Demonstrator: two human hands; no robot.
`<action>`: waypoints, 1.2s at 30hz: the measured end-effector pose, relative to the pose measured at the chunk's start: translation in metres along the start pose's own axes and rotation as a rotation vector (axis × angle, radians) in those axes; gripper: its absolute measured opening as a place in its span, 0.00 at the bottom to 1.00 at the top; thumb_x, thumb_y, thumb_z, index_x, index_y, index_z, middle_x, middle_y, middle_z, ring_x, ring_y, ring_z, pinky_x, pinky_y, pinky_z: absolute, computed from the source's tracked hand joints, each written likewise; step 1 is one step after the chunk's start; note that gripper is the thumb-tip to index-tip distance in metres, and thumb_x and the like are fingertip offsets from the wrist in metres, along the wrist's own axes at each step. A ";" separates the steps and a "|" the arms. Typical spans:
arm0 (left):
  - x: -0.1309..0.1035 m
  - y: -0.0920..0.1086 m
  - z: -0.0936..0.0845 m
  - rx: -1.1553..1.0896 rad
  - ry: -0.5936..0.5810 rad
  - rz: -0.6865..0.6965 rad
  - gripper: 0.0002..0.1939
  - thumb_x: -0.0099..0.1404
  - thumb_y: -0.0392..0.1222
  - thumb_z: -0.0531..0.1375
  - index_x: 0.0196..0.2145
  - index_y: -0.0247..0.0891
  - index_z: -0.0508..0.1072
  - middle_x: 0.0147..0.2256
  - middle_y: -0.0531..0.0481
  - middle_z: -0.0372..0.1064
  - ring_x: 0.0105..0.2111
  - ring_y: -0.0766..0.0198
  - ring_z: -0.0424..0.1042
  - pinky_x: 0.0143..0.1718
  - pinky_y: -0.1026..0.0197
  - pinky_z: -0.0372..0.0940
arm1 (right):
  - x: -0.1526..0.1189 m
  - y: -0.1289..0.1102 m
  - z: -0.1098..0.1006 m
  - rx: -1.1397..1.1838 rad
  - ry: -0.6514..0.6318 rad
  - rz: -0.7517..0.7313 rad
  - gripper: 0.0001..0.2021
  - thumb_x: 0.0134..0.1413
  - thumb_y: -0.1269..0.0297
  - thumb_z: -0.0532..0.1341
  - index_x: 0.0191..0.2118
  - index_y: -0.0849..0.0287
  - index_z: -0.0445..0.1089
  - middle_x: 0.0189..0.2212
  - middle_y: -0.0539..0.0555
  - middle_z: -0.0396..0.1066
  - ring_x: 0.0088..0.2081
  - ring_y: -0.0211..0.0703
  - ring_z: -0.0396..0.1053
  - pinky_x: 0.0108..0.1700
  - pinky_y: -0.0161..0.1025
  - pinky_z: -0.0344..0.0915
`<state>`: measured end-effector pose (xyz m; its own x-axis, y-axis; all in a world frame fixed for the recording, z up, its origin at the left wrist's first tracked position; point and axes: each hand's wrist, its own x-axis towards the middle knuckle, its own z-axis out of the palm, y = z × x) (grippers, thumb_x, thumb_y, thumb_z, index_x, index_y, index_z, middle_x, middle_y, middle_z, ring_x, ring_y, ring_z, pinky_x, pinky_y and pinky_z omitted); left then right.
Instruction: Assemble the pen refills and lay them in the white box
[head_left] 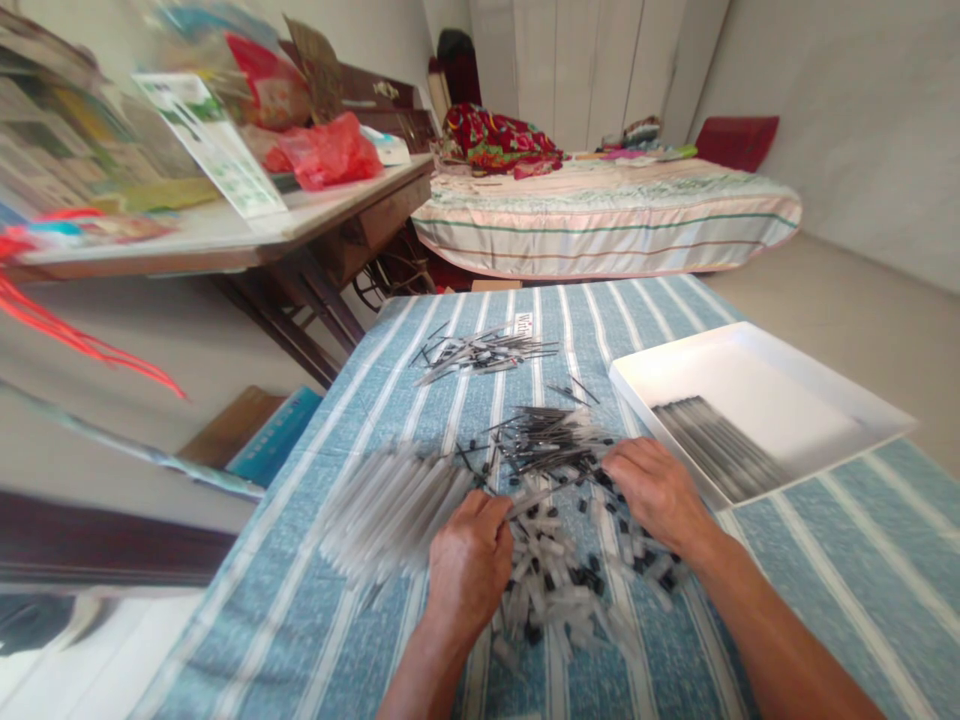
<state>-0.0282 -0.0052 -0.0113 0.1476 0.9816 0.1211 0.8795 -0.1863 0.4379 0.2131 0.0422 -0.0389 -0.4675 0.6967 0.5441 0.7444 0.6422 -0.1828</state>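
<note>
My left hand is closed on a slim translucent pen barrel, which sticks out to the right of the fingers. My right hand has its fingertips pinched together at the edge of a heap of thin black pen refills; whatever is in the pinch is too small to make out. Left of my left hand lies a row of frosted pen barrels, side by side. Small translucent caps and little black plugs are scattered between and below my hands.
A white box lid on the right holds a row of dark-filled pens. Farther back lies another pile of thin parts on the striped cloth. A cluttered desk stands left, a bed beyond.
</note>
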 end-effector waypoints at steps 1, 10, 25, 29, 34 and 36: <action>0.000 0.000 0.000 -0.003 -0.015 0.009 0.12 0.58 0.32 0.52 0.35 0.41 0.73 0.32 0.50 0.67 0.32 0.65 0.68 0.34 0.66 0.61 | 0.000 0.000 0.000 0.008 0.002 -0.006 0.13 0.58 0.74 0.47 0.31 0.61 0.68 0.28 0.56 0.67 0.35 0.43 0.63 0.38 0.40 0.58; 0.000 0.008 -0.001 -0.121 -0.099 0.054 0.09 0.58 0.33 0.53 0.32 0.38 0.72 0.29 0.50 0.66 0.31 0.64 0.68 0.30 0.66 0.58 | 0.006 -0.027 0.003 0.130 0.069 -0.070 0.12 0.58 0.75 0.49 0.33 0.60 0.70 0.34 0.57 0.70 0.42 0.44 0.65 0.44 0.44 0.63; 0.000 0.004 -0.003 -0.549 0.121 -0.150 0.04 0.53 0.40 0.60 0.26 0.37 0.70 0.20 0.57 0.59 0.18 0.72 0.57 0.20 0.68 0.54 | 0.002 -0.032 0.012 0.186 0.247 0.081 0.14 0.54 0.77 0.51 0.44 0.60 0.67 0.46 0.61 0.66 0.48 0.46 0.65 0.48 0.45 0.66; 0.000 0.004 -0.007 -0.763 0.183 -0.181 0.07 0.52 0.42 0.62 0.26 0.36 0.72 0.23 0.54 0.64 0.21 0.69 0.61 0.22 0.67 0.57 | 0.004 -0.025 0.025 0.093 0.134 0.136 0.12 0.54 0.76 0.51 0.38 0.60 0.69 0.43 0.61 0.66 0.46 0.47 0.65 0.46 0.46 0.66; -0.001 0.011 -0.016 -1.027 0.213 -0.256 0.05 0.50 0.38 0.63 0.25 0.35 0.72 0.32 0.48 0.71 0.34 0.61 0.69 0.34 0.63 0.64 | 0.014 -0.026 0.034 -0.009 0.043 0.145 0.11 0.54 0.75 0.52 0.35 0.60 0.71 0.42 0.61 0.66 0.47 0.50 0.62 0.44 0.48 0.64; -0.001 0.013 -0.018 -1.136 0.186 -0.338 0.05 0.50 0.37 0.63 0.27 0.35 0.73 0.29 0.49 0.72 0.31 0.63 0.70 0.33 0.63 0.64 | 0.016 -0.027 0.037 -0.027 0.011 0.134 0.10 0.54 0.75 0.52 0.34 0.60 0.71 0.42 0.61 0.66 0.47 0.51 0.61 0.45 0.48 0.63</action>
<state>-0.0248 -0.0090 0.0104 -0.1632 0.9844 -0.0656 -0.0548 0.0573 0.9969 0.1676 0.0480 -0.0552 -0.3578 0.7723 0.5250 0.8123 0.5347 -0.2329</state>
